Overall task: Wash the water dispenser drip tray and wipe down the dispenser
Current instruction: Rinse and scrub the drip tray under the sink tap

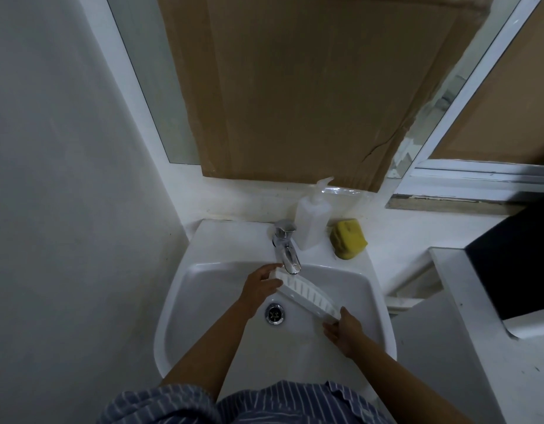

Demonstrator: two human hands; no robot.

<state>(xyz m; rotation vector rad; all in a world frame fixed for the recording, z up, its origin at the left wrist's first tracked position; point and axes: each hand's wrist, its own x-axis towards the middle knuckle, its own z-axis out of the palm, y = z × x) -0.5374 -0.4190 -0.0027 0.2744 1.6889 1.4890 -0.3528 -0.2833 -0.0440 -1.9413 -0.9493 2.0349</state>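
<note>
A white slotted drip tray is held tilted over the basin of a white sink, its upper end just under the chrome tap. My left hand grips the tray's upper left end. At the lower right end, my right hand holds the tray from below. I cannot tell whether water is running from the tap. The dispenser itself is not in view.
A white pump soap bottle and a yellow sponge stand on the sink's back ledge right of the tap. The drain lies below the tray. Cardboard covers the wall behind. A white counter adjoins at right.
</note>
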